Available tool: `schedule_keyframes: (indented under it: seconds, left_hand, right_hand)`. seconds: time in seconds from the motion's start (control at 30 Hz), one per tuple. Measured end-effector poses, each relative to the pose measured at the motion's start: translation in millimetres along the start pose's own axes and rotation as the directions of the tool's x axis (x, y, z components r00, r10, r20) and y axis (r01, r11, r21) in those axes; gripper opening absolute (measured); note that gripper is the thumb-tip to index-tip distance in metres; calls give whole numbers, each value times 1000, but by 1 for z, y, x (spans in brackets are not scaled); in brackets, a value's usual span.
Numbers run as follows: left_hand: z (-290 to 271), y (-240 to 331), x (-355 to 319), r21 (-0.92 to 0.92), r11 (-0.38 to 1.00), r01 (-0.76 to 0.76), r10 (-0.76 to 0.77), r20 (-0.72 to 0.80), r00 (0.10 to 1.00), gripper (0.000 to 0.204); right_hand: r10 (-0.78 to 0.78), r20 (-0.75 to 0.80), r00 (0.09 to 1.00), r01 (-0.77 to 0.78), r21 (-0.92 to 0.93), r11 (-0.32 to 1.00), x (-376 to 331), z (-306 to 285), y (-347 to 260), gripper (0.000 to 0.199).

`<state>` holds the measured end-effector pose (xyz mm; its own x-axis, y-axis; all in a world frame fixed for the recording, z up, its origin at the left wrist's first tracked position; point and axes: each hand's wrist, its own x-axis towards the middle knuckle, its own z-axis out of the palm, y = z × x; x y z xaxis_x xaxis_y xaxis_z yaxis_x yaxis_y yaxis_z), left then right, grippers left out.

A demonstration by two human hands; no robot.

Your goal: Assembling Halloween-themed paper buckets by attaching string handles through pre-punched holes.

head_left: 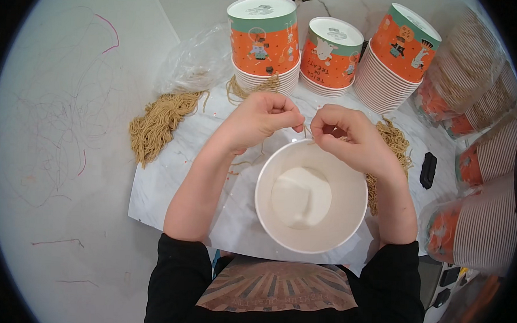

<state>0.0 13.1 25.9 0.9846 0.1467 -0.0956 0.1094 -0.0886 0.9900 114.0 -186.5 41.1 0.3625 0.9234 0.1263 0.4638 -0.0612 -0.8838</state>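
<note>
A large white paper bucket [349, 209] stands with its open mouth up near the table's front edge, in front of my body. Just beyond its far rim, my left hand [270, 117] and my right hand [350, 138] face each other with fingertips pinched. A short piece of tan cord [306, 131] shows between them, close to the rim. My fingers hide most of it. Loose tan strands [244, 162] lie on the table left of the bucket. Beneath my right forearm is a bundle of the same yarn [393, 143], partly covered.
Another tan yarn bundle [163, 122] lies at the left, beside a clear plastic bag [198, 58]. Three stacks of upside-down orange and green buckets [264, 49] line the back. Plastic-wrapped stacks [481, 229] fill the right side. A small black object [428, 170] lies near them.
</note>
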Motion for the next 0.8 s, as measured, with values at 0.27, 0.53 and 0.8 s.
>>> schedule_keyframes:
  seconds: [0.27,0.53,0.8]
  left_hand:
    - [10,-6,-1,212,953,-215,222,-8,975,10]
    - [12,-15,6,393,740,-546,566,74,821,4]
    - [11,-15,7,394,736,-550,569,79,819,5]
  right_hand:
    - [-28,77,997,25,41,999,-1,-7,8,10]
    - [-64,102,993,58,60,997,-2,-11,2,10]
    - [-29,138,990,4,177,984,0,-10,5,9]
